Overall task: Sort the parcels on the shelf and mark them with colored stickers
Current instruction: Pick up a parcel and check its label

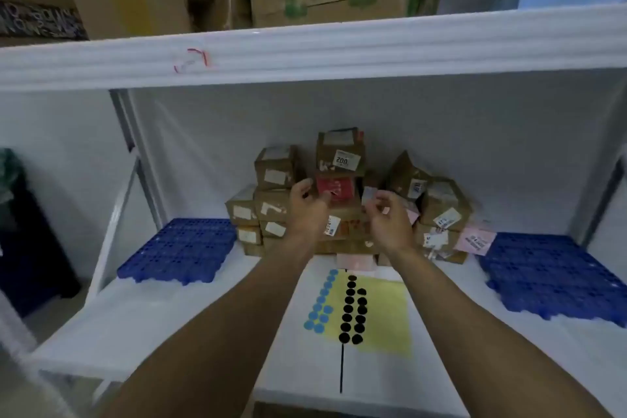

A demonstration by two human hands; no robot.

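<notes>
left hand point(307, 209) and right hand point(390, 219) hover curled at the parcel pile point(441, 207) at the shelf point(203, 316) back middle, can't tell if they pinch anything; sticker sheet point(383, 316) lies near the front edge, handy for marking i guess

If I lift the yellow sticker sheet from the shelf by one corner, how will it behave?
Probably floppy: the yellow sticker sheet looks thin and lies flat on the white shelf, so it would likely sag. It seems light, so a push may slide it easily. The black dots should probably stay stuck.
</notes>
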